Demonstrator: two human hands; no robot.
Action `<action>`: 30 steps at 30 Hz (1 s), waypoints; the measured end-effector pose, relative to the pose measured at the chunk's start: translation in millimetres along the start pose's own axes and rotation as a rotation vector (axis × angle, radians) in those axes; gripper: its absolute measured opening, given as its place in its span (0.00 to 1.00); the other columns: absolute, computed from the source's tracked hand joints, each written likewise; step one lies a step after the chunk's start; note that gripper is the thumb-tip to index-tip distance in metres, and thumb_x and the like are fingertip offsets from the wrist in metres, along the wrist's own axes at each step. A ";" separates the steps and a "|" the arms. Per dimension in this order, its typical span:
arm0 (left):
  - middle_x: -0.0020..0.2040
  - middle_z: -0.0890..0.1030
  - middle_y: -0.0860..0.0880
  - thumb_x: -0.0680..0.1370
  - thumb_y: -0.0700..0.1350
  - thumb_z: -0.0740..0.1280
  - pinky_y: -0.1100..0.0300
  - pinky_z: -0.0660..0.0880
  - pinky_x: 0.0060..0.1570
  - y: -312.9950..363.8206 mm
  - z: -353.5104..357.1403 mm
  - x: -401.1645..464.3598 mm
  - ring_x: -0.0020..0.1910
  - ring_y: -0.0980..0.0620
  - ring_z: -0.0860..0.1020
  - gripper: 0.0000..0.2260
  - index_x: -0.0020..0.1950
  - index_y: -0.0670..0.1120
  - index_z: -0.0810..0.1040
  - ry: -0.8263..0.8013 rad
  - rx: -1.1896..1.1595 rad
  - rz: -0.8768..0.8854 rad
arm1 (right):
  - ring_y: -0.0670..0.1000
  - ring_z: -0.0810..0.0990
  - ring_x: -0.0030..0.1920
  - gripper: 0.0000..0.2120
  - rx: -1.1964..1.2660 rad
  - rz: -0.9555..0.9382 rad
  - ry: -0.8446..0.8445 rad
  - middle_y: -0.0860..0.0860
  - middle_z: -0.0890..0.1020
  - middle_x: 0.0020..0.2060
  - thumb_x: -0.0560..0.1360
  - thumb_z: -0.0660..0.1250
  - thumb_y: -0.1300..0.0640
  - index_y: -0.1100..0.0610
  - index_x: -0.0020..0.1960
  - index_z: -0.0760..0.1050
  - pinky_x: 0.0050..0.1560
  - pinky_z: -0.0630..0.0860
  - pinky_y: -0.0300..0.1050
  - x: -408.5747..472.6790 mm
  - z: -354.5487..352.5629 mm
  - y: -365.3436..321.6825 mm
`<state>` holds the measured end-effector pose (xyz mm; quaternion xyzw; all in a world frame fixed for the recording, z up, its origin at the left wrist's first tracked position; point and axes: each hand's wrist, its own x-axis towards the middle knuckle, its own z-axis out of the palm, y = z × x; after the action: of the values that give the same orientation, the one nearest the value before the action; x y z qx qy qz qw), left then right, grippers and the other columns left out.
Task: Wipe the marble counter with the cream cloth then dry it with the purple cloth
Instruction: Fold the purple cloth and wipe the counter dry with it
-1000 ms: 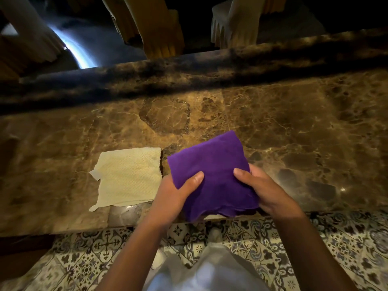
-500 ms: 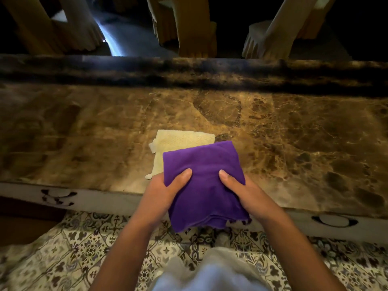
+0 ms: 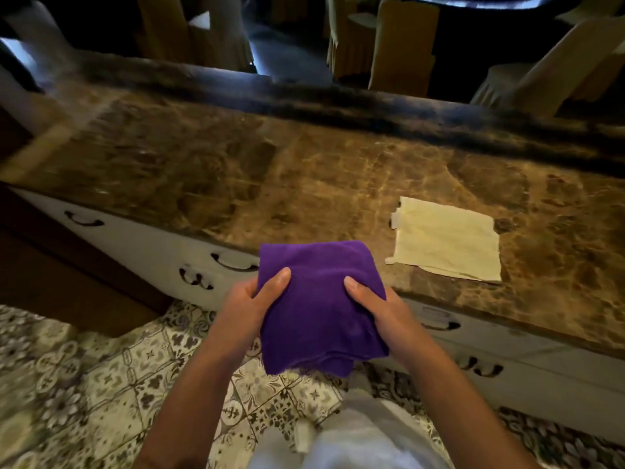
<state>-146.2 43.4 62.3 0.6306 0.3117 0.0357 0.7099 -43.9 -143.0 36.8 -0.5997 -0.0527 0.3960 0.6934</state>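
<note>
A folded purple cloth (image 3: 319, 301) is held in the air at the counter's front edge. My left hand (image 3: 248, 302) grips its left side and my right hand (image 3: 378, 308) grips its right side, thumbs on top. The cream cloth (image 3: 446, 238) lies flat on the brown marble counter (image 3: 236, 184), to the right of the purple cloth and apart from both hands. The purple cloth's far edge overlaps the counter's rim; most of it hangs over the floor.
White drawers with dark curved handles (image 3: 233, 264) run below the counter. A patterned tile floor (image 3: 84, 377) lies underfoot. Beyond the counter's raised dark back ledge (image 3: 338, 103) stand covered chairs (image 3: 399, 45). A dark wooden panel (image 3: 67, 275) sits at the left.
The view has swung left along the counter, so the cream cloth now lies to the right of the purple cloth. Both hands still hold the purple cloth, now nearer the front edge.
</note>
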 end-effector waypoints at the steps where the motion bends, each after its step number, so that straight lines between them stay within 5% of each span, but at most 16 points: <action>1: 0.47 0.90 0.47 0.71 0.62 0.71 0.64 0.81 0.37 0.9 -11.6 2.6 0.46 0.52 0.88 0.19 0.47 0.48 0.89 0.005 0.002 0.000 | 0.45 0.88 0.49 0.14 -0.005 0.005 -0.024 0.42 0.89 0.48 0.63 0.77 0.33 0.36 0.47 0.86 0.43 0.82 0.37 5.4 9.5 0.1; 8: 0.47 0.90 0.45 0.75 0.67 0.68 0.49 0.82 0.50 10.1 -64.2 50.5 0.49 0.45 0.88 0.23 0.49 0.48 0.88 0.020 0.017 -0.024 | 0.46 0.88 0.48 0.21 0.042 -0.013 0.000 0.45 0.90 0.48 0.57 0.82 0.35 0.39 0.47 0.87 0.40 0.82 0.36 68.9 52.5 -0.8; 10: 0.48 0.90 0.45 0.76 0.66 0.66 0.52 0.82 0.49 13.8 -78.6 71.8 0.49 0.46 0.88 0.24 0.50 0.48 0.88 0.006 0.031 0.002 | 0.46 0.88 0.50 0.26 0.060 -0.032 0.034 0.46 0.90 0.49 0.53 0.83 0.32 0.40 0.48 0.88 0.43 0.83 0.38 94.8 62.9 -2.9; 14: 0.52 0.89 0.47 0.75 0.66 0.67 0.63 0.82 0.47 27.5 -109.9 112.3 0.53 0.49 0.88 0.22 0.53 0.51 0.88 -0.035 -0.019 0.014 | 0.51 0.87 0.53 0.13 0.112 -0.017 0.033 0.53 0.89 0.52 0.67 0.79 0.46 0.48 0.50 0.88 0.54 0.83 0.47 147.8 88.6 -14.5; 18: 0.55 0.89 0.46 0.75 0.66 0.69 0.59 0.82 0.50 43.7 -143.2 147.4 0.57 0.48 0.87 0.21 0.55 0.51 0.88 -0.036 -0.086 0.019 | 0.50 0.89 0.48 0.08 0.116 0.043 0.005 0.51 0.90 0.48 0.67 0.77 0.48 0.46 0.46 0.89 0.43 0.84 0.42 183.4 116.0 -38.2; 23: 0.59 0.87 0.41 0.72 0.63 0.76 0.57 0.82 0.54 55.9 -164.9 192.2 0.59 0.47 0.86 0.24 0.58 0.46 0.88 -0.083 -0.341 -0.036 | 0.49 0.89 0.49 0.07 0.162 -0.007 0.073 0.51 0.90 0.49 0.70 0.75 0.50 0.46 0.47 0.89 0.42 0.84 0.41 218.4 138.1 -54.3; 27: 0.57 0.87 0.39 0.73 0.62 0.75 0.56 0.83 0.51 60.4 -179.2 229.4 0.56 0.47 0.87 0.24 0.57 0.44 0.88 -0.128 -0.341 -0.064 | 0.56 0.87 0.56 0.15 0.262 0.024 0.194 0.58 0.88 0.56 0.70 0.77 0.52 0.54 0.55 0.87 0.49 0.85 0.48 239.0 155.9 -47.3; 30: 0.56 0.88 0.40 0.75 0.62 0.71 0.48 0.80 0.60 65.8 -195.6 254.6 0.57 0.44 0.86 0.23 0.56 0.45 0.88 -0.210 -0.239 -0.081 | 0.57 0.87 0.57 0.26 0.279 0.022 0.308 0.59 0.87 0.57 0.66 0.80 0.50 0.58 0.62 0.83 0.51 0.84 0.50 244.7 174.0 -41.6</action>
<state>-14.6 340.4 19.4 0.5289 0.2548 -0.0223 0.8092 47.5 145.7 22.7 -0.5519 0.1159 0.3104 0.7653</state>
